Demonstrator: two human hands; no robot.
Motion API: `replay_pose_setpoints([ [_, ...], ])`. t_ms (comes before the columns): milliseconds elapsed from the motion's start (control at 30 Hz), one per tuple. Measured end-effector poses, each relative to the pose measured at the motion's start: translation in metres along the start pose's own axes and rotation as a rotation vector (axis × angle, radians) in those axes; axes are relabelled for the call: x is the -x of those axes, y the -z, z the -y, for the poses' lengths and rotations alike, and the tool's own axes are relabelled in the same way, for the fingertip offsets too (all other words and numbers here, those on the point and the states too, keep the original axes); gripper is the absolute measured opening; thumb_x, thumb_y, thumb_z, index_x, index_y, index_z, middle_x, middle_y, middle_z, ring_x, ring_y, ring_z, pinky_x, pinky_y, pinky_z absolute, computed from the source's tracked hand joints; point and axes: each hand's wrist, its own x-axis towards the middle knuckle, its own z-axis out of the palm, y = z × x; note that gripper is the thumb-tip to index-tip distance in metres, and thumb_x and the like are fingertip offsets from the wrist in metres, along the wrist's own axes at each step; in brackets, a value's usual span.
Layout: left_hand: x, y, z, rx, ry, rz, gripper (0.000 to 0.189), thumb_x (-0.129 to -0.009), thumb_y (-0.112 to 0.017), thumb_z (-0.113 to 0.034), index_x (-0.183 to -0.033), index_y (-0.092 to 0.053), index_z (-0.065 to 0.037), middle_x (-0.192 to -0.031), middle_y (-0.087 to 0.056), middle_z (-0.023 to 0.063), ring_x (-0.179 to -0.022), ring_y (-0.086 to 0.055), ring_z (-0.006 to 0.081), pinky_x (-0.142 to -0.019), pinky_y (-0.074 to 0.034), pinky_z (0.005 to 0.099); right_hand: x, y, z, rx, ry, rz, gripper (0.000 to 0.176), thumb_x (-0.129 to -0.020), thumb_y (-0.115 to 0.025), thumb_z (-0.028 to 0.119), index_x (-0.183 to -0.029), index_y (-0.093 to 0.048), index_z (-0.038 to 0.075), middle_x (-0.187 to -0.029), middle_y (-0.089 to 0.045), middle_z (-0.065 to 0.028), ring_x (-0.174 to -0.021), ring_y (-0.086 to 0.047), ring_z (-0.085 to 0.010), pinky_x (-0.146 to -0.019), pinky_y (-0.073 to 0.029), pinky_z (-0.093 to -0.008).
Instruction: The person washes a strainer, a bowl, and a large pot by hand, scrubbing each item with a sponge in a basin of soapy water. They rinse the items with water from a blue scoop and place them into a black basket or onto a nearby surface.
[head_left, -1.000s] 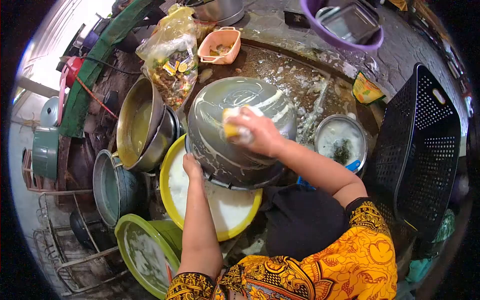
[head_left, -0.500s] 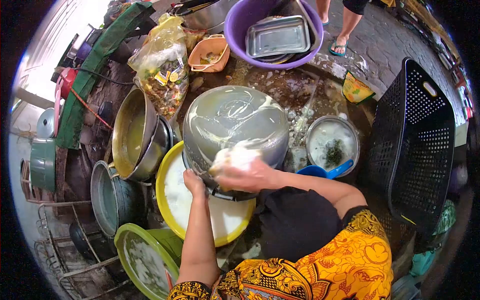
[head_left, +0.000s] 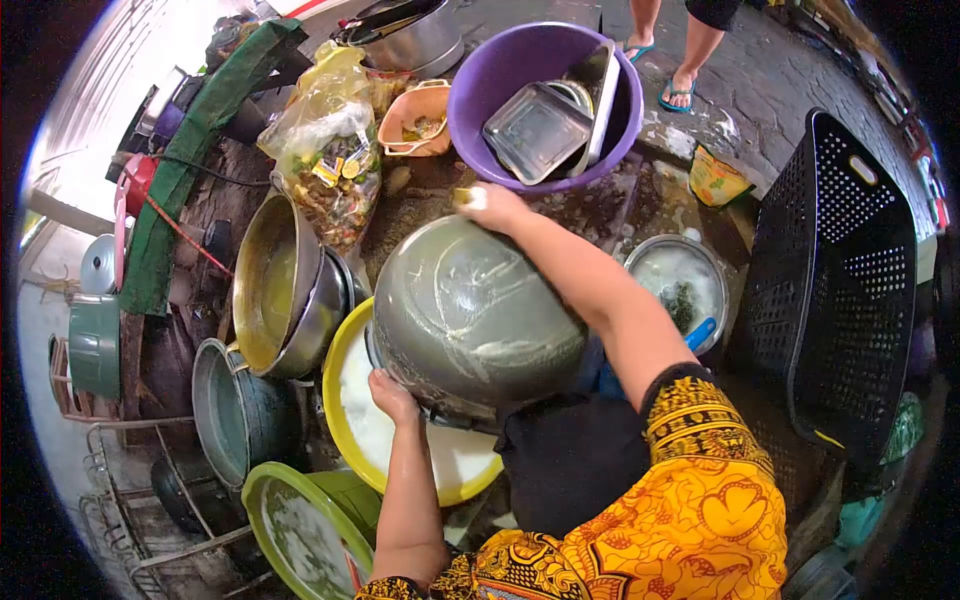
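Observation:
A large metal pot [head_left: 480, 300], tilted with its soap-streaked base up, rests over a yellow basin [head_left: 345, 440] of white suds. My left hand [head_left: 396, 397] is closed on the pot's near rim at the left, the fingers partly hidden beneath it. At the pot's far side, my right hand [head_left: 497, 208] presses a foamy sponge [head_left: 470, 199], of which a yellowish edge shows. Right of the pot stands a metal bowl [head_left: 640, 262] with foam and a dark green scrubbing pad [head_left: 680, 300]; a blue handle [head_left: 700, 333] lies at its edge.
Metal trays lean in a purple tub [head_left: 465, 110] ahead. Stacked pots [head_left: 270, 285], a green basin [head_left: 262, 530] and a rack [head_left: 175, 420] stand left. A black crate [head_left: 800, 270] is right. Beyond are a waste bag [head_left: 325, 150], an orange basket [head_left: 410, 110] and another person's feet [head_left: 680, 88].
My right hand has swept the sponge from the pot's near side to its far edge. Foam on the base has thinned, and the pot has tipped slightly. My left hand keeps its hold.

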Motion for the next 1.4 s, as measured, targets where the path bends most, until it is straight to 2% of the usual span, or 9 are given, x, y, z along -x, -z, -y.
replay_pose_setpoints([
  [200,-0.007,0.009,0.018,0.049,0.020,0.004,0.027,-0.097,-0.040,-0.021,-0.102,-0.052,0.002,-0.091,-0.057,0.0084,-0.081,-0.052,0.0170,-0.079,-0.043,0.0307,0.113,-0.006,-0.154,-0.538,-0.517,-0.073,0.050,-0.079,-0.061,0.046,-0.101,-0.063,0.001,-0.095,-0.066,-0.0102,-0.088,-0.061,-0.0194,-0.078,-0.045,-0.0307],
  [400,-0.005,0.015,-0.004,-0.071,0.014,0.048,0.025,-0.097,-0.039,-0.021,-0.101,-0.051,0.000,-0.091,-0.056,0.0078,-0.082,-0.052,0.0166,-0.078,-0.044,0.0313,0.208,0.000,-0.085,-0.749,-0.380,-0.571,0.033,-0.086,-0.061,0.025,-0.108,-0.055,0.001,-0.097,-0.059,-0.0067,-0.088,-0.055,-0.0156,-0.083,-0.043,-0.0280],
  [567,0.015,0.002,-0.047,0.216,0.342,0.009,0.024,-0.095,-0.036,-0.021,-0.100,-0.052,-0.004,-0.088,-0.056,0.0063,-0.075,-0.056,0.0179,-0.071,-0.049,0.0322,0.202,0.024,0.036,-0.272,0.346,-0.619,0.049,-0.071,-0.070,0.014,-0.115,-0.050,0.005,-0.104,-0.053,-0.0138,-0.092,-0.054,-0.0285,-0.087,-0.043,-0.0345],
  [633,0.014,-0.007,-0.044,0.270,0.356,0.026,0.032,-0.093,-0.030,-0.019,-0.107,-0.053,-0.003,-0.098,-0.059,0.0098,-0.085,-0.060,0.0228,-0.078,-0.051,0.0373,0.210,0.004,0.069,-0.178,0.441,-0.350,0.064,-0.061,-0.078,0.013,-0.121,-0.053,0.012,-0.123,-0.048,-0.0192,-0.113,-0.047,-0.0401,-0.094,-0.041,-0.0438],
  [833,-0.003,0.010,-0.034,0.588,0.540,0.131,0.031,-0.098,-0.027,-0.021,-0.116,-0.043,0.000,-0.113,-0.054,0.0143,-0.096,-0.057,0.0281,-0.083,-0.050,0.0438,0.216,-0.009,0.069,0.149,0.990,-0.147,0.059,-0.067,-0.071,0.022,-0.123,-0.052,0.028,-0.126,-0.048,-0.0098,-0.118,-0.045,-0.0395,-0.097,-0.037,-0.0545],
  [1067,0.010,0.012,-0.043,0.511,0.556,0.083,0.042,-0.093,-0.024,-0.023,-0.121,-0.049,-0.004,-0.114,-0.057,0.0131,-0.099,-0.059,0.0297,-0.083,-0.050,0.0440,0.167,-0.018,-0.005,-0.688,-0.076,-0.413,0.053,-0.080,-0.064,0.014,-0.125,-0.041,0.000,-0.115,-0.050,-0.0163,-0.110,-0.048,-0.0321,-0.098,-0.036,-0.0388],
  [1200,0.010,0.007,-0.047,0.327,0.504,-0.100,0.035,-0.095,-0.028,-0.019,-0.119,-0.046,-0.002,-0.107,-0.056,0.0117,-0.092,-0.058,0.0265,-0.080,-0.049,0.0425,0.183,-0.031,0.039,-0.544,0.242,-0.472,0.055,-0.070,-0.069,0.014,-0.120,-0.049,0.005,-0.109,-0.050,-0.0167,-0.108,-0.048,-0.0344,-0.095,-0.039,-0.0395],
  [1300,0.023,0.004,-0.090,0.231,0.254,-0.132,0.032,-0.096,-0.033,-0.022,-0.118,-0.045,-0.001,-0.108,-0.054,0.0119,-0.092,-0.055,0.0229,-0.082,-0.047,0.0391,0.201,-0.002,0.111,0.085,0.973,-0.325,0.051,-0.067,-0.067,0.020,-0.116,-0.056,0.023,-0.119,-0.051,-0.0129,-0.109,-0.052,-0.0404,-0.088,-0.045,-0.0496],
  [1400,0.028,-0.001,-0.117,0.319,0.098,-0.069,0.028,-0.098,-0.036,-0.022,-0.114,-0.044,0.000,-0.105,-0.052,0.0109,-0.093,-0.052,0.0204,-0.085,-0.044,0.0361,0.191,0.005,0.155,0.224,1.022,-0.158,0.039,-0.075,-0.059,0.021,-0.114,-0.055,0.022,-0.119,-0.050,-0.0108,-0.102,-0.056,-0.0376,-0.077,-0.051,-0.0461],
])
